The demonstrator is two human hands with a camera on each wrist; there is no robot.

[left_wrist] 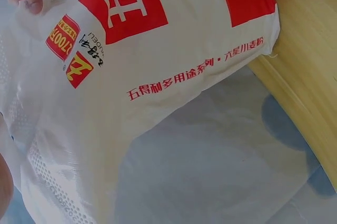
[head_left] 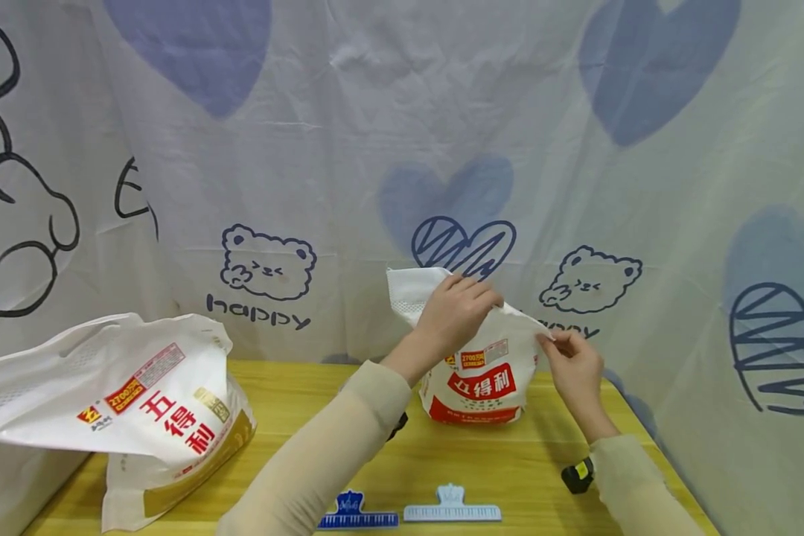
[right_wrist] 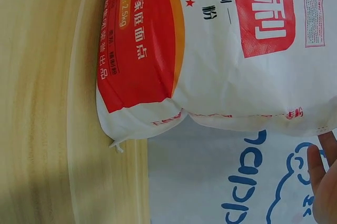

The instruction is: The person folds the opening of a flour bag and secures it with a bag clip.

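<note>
A white flour bag (head_left: 479, 372) with red printing stands toward the back of the table. Its loose top is pulled up and folds over to the left. My left hand (head_left: 458, 307) grips this top edge, fingers curled over it; only a sliver of that hand shows in the left wrist view. At the bag's upper right corner, my right hand (head_left: 575, 368) pinches the edge between thumb and fingers. The right wrist view shows the bag's red lower panel (right_wrist: 142, 45) resting close to the tabletop, with part of my right hand (right_wrist: 326, 182) at the right border.
Another flour bag (head_left: 174, 417), white with gold at its base, leans at the left, its top stretched leftward. A dark blue clip (head_left: 358, 512) and a light blue clip (head_left: 452, 506) lie at the front of the wooden table (head_left: 536, 461). A printed curtain (head_left: 348, 149) hangs behind.
</note>
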